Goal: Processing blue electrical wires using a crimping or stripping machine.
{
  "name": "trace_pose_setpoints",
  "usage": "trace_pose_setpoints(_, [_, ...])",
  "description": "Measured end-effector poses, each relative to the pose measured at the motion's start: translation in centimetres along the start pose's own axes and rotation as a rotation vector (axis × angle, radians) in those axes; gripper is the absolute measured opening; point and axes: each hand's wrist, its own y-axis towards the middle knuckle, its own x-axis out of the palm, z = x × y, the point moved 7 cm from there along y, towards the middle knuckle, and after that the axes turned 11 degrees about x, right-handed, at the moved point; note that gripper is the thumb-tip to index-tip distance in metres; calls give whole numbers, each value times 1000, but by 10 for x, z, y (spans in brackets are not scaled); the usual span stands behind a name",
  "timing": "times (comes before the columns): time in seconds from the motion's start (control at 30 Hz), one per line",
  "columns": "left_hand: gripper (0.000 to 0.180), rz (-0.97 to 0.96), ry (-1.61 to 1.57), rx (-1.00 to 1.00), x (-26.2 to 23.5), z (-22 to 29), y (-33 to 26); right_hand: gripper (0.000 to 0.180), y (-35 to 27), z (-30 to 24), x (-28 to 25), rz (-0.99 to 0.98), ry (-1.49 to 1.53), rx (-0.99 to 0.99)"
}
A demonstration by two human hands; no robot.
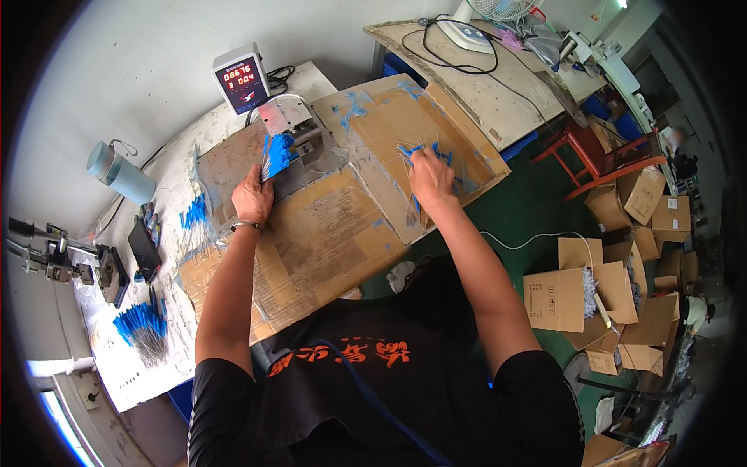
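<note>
Left hand (253, 196) clenched, right hand (430, 175) pinching

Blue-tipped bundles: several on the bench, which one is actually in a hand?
The fanned blue-tipped bundle gripped by the left hand at the small press. The bundles at the bench's left edge and beside the phone lie untouched.

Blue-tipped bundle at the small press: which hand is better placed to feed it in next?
Left. The left hand already grips the blue-tipped bundle with its tips right at the small press. The right hand is off to the side, on loose pieces on the cardboard.
</note>
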Motion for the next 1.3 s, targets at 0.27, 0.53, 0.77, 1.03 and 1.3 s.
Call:
trace_pose_setpoints(0.27, [15, -41, 35, 60, 1, 5, 0, 7, 8, -14, -2, 48, 7, -50])
trace_pose_setpoints(0.53, [13, -4, 19, 50, -1, 5, -1, 8, 12, -52, 10, -67, -134, -723])
trace_pose_setpoints(0.77, [15, 70, -61, -5, -2, -6, -3, 8, 17, -50, -41, 60, 418, -612])
trace_pose_setpoints(1.03, [24, 171, -193, -98, 1, -20, -5, 6, -31, -75, -25, -61, 294, -847])
trace_pose_setpoints(1.3, [23, 198, -236, -134, -3, -18, -3, 20, -32, -91, -9, -130, 369, -378])
